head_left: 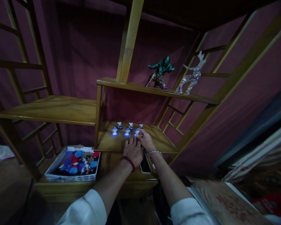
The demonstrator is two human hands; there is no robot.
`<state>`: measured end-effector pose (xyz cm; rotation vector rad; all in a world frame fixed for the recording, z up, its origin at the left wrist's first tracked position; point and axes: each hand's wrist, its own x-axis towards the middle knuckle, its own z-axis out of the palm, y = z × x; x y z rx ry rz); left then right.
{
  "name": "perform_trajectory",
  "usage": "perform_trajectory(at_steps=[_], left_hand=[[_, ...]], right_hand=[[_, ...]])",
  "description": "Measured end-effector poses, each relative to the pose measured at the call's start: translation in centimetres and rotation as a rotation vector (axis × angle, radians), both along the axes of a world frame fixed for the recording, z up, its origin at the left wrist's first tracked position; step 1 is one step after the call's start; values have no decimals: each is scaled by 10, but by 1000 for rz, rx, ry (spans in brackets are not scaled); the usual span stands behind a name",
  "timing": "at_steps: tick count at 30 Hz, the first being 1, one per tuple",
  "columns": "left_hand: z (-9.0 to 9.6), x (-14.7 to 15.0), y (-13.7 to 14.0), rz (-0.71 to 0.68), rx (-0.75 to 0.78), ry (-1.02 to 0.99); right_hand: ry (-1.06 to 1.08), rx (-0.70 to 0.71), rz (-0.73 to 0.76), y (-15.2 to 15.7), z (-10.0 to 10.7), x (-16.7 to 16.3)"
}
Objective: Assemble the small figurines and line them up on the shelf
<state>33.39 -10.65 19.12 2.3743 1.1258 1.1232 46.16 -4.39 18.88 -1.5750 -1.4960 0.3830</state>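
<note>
On the small lower shelf [107, 143] stand two rows of little figurines. The front row has three white-and-purple figurines on round purple bases, the left one [114, 132] and the middle one [126, 132] standing free of my hands. My right hand [147, 140], with a silver bangle at the wrist, pinches the right-hand purple figurine [136, 132] from its right side. Just in front of it, my left hand [133, 152], wearing a red bead bracelet, lies with fingers stretched over the shelf's front edge. Behind are three dark-based figurines [130, 126], the rightmost partly hidden.
A white box [71, 178] of jumbled figurines and blue, red and purple discs stands at lower left. A phone [145, 165] lies below my hands. Overhead, a green-and-bronze crouching statuette [161, 73] and a clear deer [191, 76] stand on the upper shelf [135, 86].
</note>
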Motion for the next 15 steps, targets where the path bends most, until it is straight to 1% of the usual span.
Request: perform_trajectory(at_steps=[4, 10, 15], left_hand=[[1, -1, 0, 48, 79, 116], [3, -2, -2, 117, 122, 317], [4, -3, -3, 132, 128, 377]], right_hand=[[-36, -1, 1, 2, -3, 2], [-97, -14, -34, 0, -1, 1], [-10, -28, -12, -5, 2, -2]])
